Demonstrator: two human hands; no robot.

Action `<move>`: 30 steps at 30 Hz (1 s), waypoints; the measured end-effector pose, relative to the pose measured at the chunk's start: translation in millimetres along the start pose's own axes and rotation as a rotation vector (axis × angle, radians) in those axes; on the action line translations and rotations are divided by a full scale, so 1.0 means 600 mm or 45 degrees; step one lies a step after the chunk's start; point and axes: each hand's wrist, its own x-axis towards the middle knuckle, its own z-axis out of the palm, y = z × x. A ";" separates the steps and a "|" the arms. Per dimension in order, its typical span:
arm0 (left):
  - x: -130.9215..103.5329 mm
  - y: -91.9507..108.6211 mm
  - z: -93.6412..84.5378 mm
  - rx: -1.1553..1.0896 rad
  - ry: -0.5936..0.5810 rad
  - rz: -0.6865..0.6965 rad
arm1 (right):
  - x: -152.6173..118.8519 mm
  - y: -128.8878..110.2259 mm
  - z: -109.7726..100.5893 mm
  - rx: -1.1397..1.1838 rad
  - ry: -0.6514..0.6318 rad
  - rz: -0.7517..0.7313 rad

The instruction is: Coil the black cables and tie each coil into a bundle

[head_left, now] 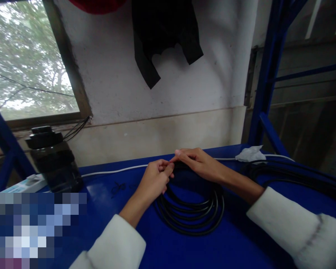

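Note:
A coil of black cable (194, 229) lies on the blue table (109, 220). At the coil's far left edge, my left hand (156, 177) has its thumb and fingers pinched together; what is between them is too small to tell. My right hand (200, 162) reaches over the far side of the coil, thumb and index finger drawn together near the left fingertips. Part of the cable is hidden beneath both hands, and I cannot make out what the right fingertips grip.
A dark bottle (56, 164) stands at the left near a white box (24, 185). A white cord (114, 171) runs along the back edge. Crumpled white tissue (251, 154) and more black cable (296, 175) lie at the right. Blue posts (264, 86) rise behind.

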 end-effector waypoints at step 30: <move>0.003 -0.010 0.001 -0.019 -0.018 0.006 | 0.000 0.039 0.001 0.035 -0.105 0.047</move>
